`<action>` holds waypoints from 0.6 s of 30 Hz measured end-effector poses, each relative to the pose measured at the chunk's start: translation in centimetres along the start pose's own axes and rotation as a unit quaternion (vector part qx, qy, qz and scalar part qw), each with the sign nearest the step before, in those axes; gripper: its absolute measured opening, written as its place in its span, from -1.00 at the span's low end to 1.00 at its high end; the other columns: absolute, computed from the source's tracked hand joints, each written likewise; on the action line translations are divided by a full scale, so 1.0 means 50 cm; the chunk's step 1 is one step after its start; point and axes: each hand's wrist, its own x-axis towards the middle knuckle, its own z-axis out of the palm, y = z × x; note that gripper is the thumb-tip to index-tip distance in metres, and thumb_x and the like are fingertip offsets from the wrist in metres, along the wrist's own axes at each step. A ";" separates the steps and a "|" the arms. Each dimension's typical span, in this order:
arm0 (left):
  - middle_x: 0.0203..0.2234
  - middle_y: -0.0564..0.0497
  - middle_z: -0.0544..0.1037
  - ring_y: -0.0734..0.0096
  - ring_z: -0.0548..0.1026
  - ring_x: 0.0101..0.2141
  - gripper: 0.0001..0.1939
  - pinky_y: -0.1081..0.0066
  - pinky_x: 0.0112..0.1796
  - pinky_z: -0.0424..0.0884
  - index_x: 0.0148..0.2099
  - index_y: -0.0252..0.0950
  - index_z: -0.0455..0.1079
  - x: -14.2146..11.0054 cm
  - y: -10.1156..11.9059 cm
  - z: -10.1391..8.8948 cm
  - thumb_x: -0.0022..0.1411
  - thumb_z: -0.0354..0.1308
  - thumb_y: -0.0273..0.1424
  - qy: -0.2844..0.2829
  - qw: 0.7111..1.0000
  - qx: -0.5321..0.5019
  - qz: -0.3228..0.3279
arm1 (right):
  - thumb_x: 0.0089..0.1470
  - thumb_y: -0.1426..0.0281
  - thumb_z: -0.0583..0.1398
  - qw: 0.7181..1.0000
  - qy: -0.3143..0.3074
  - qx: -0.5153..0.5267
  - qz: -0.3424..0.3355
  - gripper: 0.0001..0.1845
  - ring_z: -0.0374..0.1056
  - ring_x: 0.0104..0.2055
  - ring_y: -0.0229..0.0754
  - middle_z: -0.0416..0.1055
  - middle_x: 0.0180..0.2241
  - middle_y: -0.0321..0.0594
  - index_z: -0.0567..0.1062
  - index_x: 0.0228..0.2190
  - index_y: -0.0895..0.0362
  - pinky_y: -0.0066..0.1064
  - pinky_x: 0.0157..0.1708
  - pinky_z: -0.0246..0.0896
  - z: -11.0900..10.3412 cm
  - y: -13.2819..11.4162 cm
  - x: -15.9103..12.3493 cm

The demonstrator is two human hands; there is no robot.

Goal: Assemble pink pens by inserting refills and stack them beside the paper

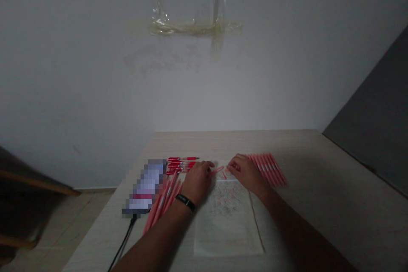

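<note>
My left hand (198, 180), with a black band at the wrist, is closed round the end of a thin pink stick (217, 171) that pokes out toward the right. Opposite it, my right hand (246, 172) pinches with thumb and fingertips; what lies between them is too small to make out. A small pink piece (224, 175) rests between the two hands. Below them is a pale, translucent sheet or bag (229, 229) with dark and pinkish specks or scribbles. Several pink pens (267, 169) lie side by side in a row just right of my right hand.
Left of my left hand are several red pens (181, 164) and a slanting pile of pink pens (163, 202). A phone (147, 187) with a black cable (123, 244) lies beside them. The wooden table (318, 204) meets a white wall (236, 97). A thin brown cord (256, 221) edges the sheet.
</note>
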 end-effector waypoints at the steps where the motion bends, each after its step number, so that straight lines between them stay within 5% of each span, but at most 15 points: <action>1: -0.23 -0.07 0.59 0.27 0.50 -0.16 -0.70 0.39 -0.15 0.36 -0.04 -0.23 0.50 0.000 0.001 0.000 0.21 0.12 -0.56 -0.004 1.000 0.002 0.001 | 0.14 0.49 0.25 1.000 -0.001 0.001 -0.002 -0.89 0.34 -0.26 -0.18 0.41 -0.38 -0.27 0.48 -0.43 0.12 -0.37 -0.23 0.16 -0.001 0.000 0.000; 13: -0.21 -0.09 0.56 0.28 0.50 -0.18 -0.77 0.38 -0.17 0.35 -0.08 -0.24 0.51 -0.003 -0.003 0.004 0.23 0.13 -0.46 0.017 1.000 -0.023 0.007 | 0.14 0.49 0.23 1.000 0.010 -0.003 -0.004 -0.90 0.33 -0.29 -0.20 0.40 -0.39 -0.26 0.49 -0.43 0.12 -0.39 -0.26 0.17 -0.010 0.007 0.004; 18: -0.36 -0.05 0.58 0.33 0.50 -0.38 -0.80 0.40 -0.33 0.32 -0.15 -0.28 0.52 0.011 -0.004 -0.026 0.22 0.16 -0.34 0.011 0.997 -0.075 -0.035 | 0.15 0.46 0.18 0.998 0.050 -0.028 0.000 -0.82 0.33 -0.33 -0.21 0.39 -0.43 -0.27 0.43 -0.50 0.12 -0.41 -0.30 0.15 -0.032 0.019 0.010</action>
